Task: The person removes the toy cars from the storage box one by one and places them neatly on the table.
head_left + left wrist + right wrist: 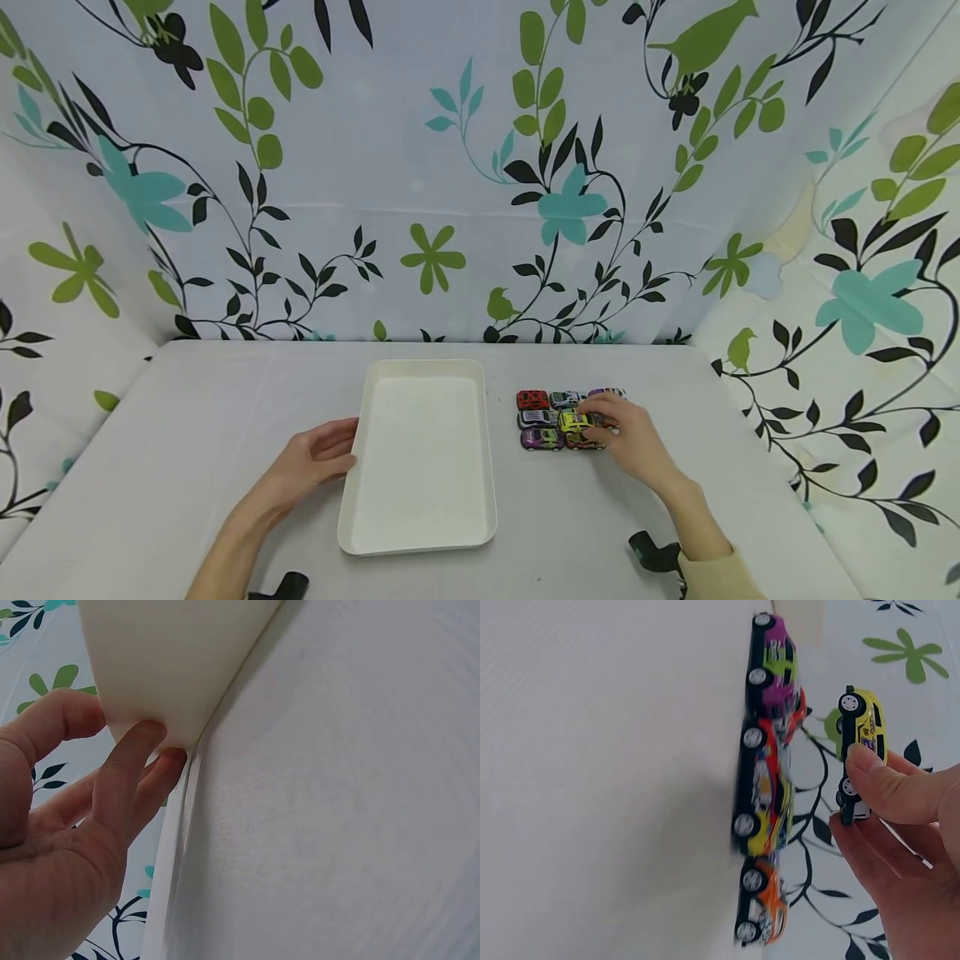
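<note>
My left hand [318, 454] touches the left side of a white rectangular tray [362, 500], with its fingertips on the outer wall [172, 667] in the left wrist view. A yellow toy car [871, 720] is pinched between the thumb and fingers of my right hand [626, 433], raised above the other cars. Beneath that hand stand several toy cars in close rows: a red one [532, 400], a purple and green one [542, 439], and an orange one [761, 904] among them. My right hand partly covers the group in the head view.
A white cloth-covered table [202, 433] lies under everything. Patterned cloth walls [337, 192] rise behind it and at both sides. Black straps or mounts [654, 552] sit at both wrists.
</note>
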Demonstrator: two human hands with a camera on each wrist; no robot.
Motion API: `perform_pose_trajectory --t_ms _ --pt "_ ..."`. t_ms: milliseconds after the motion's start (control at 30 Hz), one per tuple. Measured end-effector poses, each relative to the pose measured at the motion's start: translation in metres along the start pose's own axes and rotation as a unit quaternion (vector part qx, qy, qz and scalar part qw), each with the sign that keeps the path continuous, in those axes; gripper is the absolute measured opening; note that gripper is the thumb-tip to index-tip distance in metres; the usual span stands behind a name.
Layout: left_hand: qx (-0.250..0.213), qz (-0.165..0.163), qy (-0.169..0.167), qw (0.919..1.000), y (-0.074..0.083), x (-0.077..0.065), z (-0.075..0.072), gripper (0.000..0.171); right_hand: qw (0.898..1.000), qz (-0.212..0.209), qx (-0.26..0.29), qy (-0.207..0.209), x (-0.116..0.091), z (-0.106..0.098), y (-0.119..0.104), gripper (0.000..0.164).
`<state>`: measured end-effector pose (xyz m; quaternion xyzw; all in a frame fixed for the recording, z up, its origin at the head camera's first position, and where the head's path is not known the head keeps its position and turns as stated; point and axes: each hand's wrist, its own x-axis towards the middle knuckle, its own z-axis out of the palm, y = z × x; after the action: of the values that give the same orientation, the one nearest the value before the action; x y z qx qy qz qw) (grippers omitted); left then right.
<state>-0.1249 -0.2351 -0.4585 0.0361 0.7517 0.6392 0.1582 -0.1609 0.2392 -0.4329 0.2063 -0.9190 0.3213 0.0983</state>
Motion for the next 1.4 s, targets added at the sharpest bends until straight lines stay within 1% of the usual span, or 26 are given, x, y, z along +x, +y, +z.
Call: perform_pose_trajectory --t_ms 167,367,500,733,967,1167,1400 --pt "0.001 0.003 -0.001 1.0000 0.000 0.000 0.001 0.066 1.000 0.013 -0.020 0.020 -0.011 -0.010 0.012 0.032" --pt "0.002 0.004 0.000 1.0000 0.000 0.001 0.001 0.066 0.998 0.002 -0.053 0.039 -0.021 -0.018 0.029 0.034" --pt "0.001 0.002 0.001 1.0000 0.001 0.001 0.001 0.066 0.997 0.006 -0.061 0.046 -0.025 -0.023 0.040 0.034" --pt "0.000 0.000 0.002 1.0000 0.000 0.000 0.002 0.065 0.999 0.020 -0.035 0.035 -0.034 -0.025 0.054 0.034" --pt "-0.003 -0.002 0.000 1.0000 -0.001 -0.001 0.003 0.066 0.998 0.041 -0.038 0.025 -0.038 -0.025 0.063 0.032" --pt "-0.003 0.001 -0.001 1.0000 -0.001 0.000 0.003 0.066 0.998 0.059 -0.032 -0.001 -0.036 -0.026 0.065 0.029" --pt "-0.003 0.002 -0.004 1.0000 -0.001 0.002 0.004 0.065 0.998 0.048 -0.031 0.005 -0.038 -0.024 0.065 0.031"
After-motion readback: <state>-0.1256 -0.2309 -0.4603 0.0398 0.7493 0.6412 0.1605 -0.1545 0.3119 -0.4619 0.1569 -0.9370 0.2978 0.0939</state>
